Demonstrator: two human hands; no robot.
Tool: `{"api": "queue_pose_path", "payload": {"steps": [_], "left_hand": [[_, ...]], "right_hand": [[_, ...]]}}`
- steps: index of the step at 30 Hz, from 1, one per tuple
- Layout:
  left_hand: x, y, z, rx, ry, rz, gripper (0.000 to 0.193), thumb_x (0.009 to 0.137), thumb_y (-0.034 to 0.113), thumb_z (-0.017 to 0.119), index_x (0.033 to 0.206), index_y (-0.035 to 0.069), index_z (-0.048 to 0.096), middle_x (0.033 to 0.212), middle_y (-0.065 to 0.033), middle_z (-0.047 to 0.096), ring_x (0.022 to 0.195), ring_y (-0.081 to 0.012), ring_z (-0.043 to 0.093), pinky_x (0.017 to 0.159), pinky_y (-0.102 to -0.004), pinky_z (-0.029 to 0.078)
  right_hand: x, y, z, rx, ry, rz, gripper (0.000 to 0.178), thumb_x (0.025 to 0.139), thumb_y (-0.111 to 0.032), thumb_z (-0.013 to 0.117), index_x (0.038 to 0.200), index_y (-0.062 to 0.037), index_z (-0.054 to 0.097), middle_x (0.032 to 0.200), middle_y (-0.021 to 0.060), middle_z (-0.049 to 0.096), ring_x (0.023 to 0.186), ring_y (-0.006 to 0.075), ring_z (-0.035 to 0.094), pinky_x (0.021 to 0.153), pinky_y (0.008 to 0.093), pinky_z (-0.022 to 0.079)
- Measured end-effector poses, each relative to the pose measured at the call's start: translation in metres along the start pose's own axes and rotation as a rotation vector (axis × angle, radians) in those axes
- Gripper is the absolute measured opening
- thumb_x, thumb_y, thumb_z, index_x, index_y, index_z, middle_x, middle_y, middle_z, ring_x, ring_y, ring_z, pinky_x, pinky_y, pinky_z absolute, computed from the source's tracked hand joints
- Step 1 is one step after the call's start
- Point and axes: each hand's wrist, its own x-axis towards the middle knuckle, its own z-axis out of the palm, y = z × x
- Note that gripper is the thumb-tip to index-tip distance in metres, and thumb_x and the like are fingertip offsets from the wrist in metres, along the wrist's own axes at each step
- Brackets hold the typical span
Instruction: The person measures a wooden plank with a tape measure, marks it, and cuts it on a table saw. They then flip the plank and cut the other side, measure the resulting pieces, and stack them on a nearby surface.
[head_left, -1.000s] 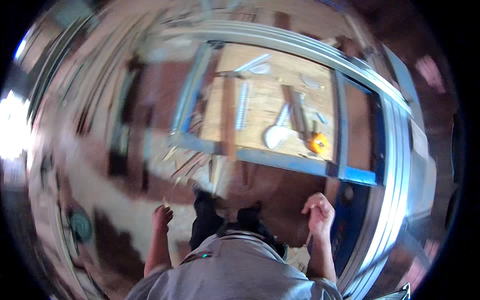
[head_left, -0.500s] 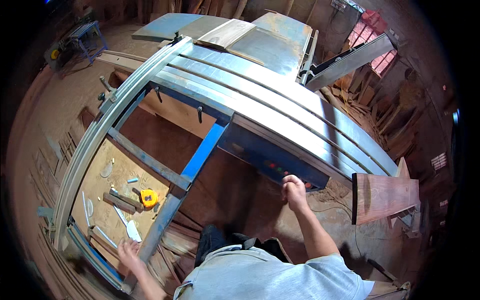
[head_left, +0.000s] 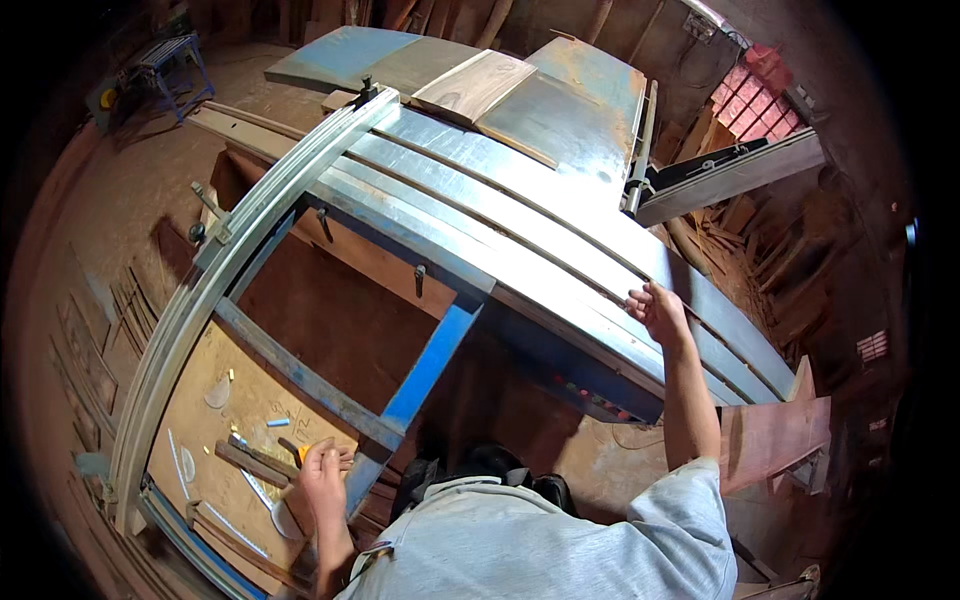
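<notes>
My left hand [head_left: 325, 475] hovers over the right edge of a plywood shelf [head_left: 198, 375], fingers apart and holding nothing I can see. It hides most of a yellow tape measure [head_left: 303, 454]. Just left of it lie dark wooden blocks [head_left: 248, 462] and a metal ruler [head_left: 257, 490]. My right hand [head_left: 658, 312] is raised over the slotted metal sliding table [head_left: 520, 230] of a panel saw, its fingers loosely curled and apart, with nothing in them. Whether it touches the metal is not clear.
A long aluminium fence [head_left: 240, 245] runs along the left of the blue frame [head_left: 430, 365]. A wooden board [head_left: 474, 84] rests on the far saw table. Another plank [head_left: 775, 440] sits at the right end. Wood offcuts [head_left: 735, 215] pile up behind.
My right hand has risen from the control panel on the saw's side to above the sliding table. My left hand has moved rightward and farther away, over the tape measure.
</notes>
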Motion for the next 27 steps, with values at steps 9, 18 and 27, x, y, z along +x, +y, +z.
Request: {"api": "queue_pose_path", "payload": {"steps": [9,18,27], "left_hand": [[0.098,0.009,0.06,0.195,0.068,-0.14,0.025,0.1,0.009,0.052,0.12,-0.004,0.059,0.101,-0.0121,0.07,0.083,-0.0154,0.068,0.072,-0.0265,0.054],[0.129,-0.026,0.101,0.444,0.045,-0.348,0.031,0.097,0.015,0.059,0.121,-0.004,0.062,0.096,-0.0103,0.07,0.084,-0.0192,0.065,0.079,-0.0307,0.053],[0.171,-0.075,0.152,0.746,-0.754,-0.613,0.072,0.089,0.055,0.065,0.137,0.004,0.05,0.117,-0.0223,0.065,0.111,-0.0334,0.063,0.094,-0.0419,0.046]], "right_hand": [[0.217,-0.05,0.03,-0.055,-0.14,0.107,0.045,0.104,-0.03,0.053,0.126,0.008,0.045,0.113,0.0232,0.061,0.094,0.0297,0.066,0.081,0.0404,0.058],[0.406,-0.093,0.154,-0.043,-0.295,0.11,0.042,0.101,-0.032,0.059,0.116,0.0051,0.047,0.111,0.0207,0.059,0.092,0.0291,0.064,0.081,0.0412,0.057],[0.526,-0.11,0.258,0.051,-0.325,0.212,0.037,0.098,-0.036,0.064,0.093,-0.0052,0.045,0.088,0.0157,0.056,0.077,0.0291,0.061,0.07,0.0418,0.056]]}}
